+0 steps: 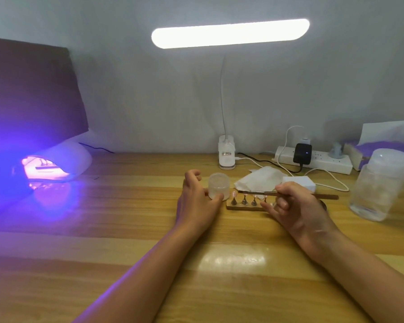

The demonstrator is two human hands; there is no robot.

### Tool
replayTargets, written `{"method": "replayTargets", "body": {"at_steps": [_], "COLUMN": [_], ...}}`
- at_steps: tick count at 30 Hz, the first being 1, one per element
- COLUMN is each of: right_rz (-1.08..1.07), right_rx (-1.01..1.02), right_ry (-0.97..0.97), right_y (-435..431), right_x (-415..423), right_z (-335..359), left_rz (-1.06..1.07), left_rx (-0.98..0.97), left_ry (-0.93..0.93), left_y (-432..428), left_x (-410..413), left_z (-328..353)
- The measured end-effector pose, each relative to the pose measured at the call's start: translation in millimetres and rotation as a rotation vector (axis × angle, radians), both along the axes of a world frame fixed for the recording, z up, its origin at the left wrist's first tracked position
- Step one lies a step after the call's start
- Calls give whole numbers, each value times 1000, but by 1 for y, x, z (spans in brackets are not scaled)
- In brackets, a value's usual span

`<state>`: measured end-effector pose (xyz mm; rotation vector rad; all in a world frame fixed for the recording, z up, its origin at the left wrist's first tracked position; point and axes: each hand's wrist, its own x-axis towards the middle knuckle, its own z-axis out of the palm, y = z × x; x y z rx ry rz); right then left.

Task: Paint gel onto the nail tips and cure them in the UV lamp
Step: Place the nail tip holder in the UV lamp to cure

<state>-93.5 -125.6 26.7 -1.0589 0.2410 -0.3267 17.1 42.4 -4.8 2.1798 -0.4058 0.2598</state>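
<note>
Left hand (196,202): grip curled, thumb round small clear jar (218,186). Right hand (294,206): grip pinching brush (257,192), level over nail tips (233,194) on stand (239,207), mid-counter (126,206). UV lamp (79,157) glowing violet, far left.

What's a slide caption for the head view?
Right hand holds brush over nail tips; left hand holds small jar; UV lamp glows at left.

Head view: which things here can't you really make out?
All in the head view.
UV lamp interior: purple glare washes out what lies inside.
Nail tips: too small to tell whether gel is on them; the right hand, pinching the brush, hides the right end of the holder.
Small jar, held by the left hand: frosted wall hides its contents.
</note>
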Motion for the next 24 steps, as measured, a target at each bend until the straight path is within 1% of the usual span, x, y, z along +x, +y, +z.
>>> {"method": "replayTargets", "body": {"at_steps": [4,6,10,12,15,18,21,24], "right_rz": [22,28,46,40,44,35,30,50], "right_rx": [-9,6,37,25,11,33,53,29], "right_ry": [6,4,7,17,29,46,64,62], "right_y": [-4,-6,-9,-9,-7,-7,-8,-11], "right_x": [4,5,6,5,4,4,4,4], "right_z": [-2,-2,-1,-1,0,1,1,-2], "left_rz": [71,14,-179,-231,-320,-385,-364,-335], "left_rx": [0,11,254,276,241,258,230,175], "left_ry": [-142,-181,-254,-224,-137,-151,-147,-131], "left_y": [1,-1,-8,-8,-4,-5,-5,-4], "left_x": [-4,-10,-24,-23,-20,-19,-17,-15], "left_z": [3,6,4,4,4,3,1,1]}}
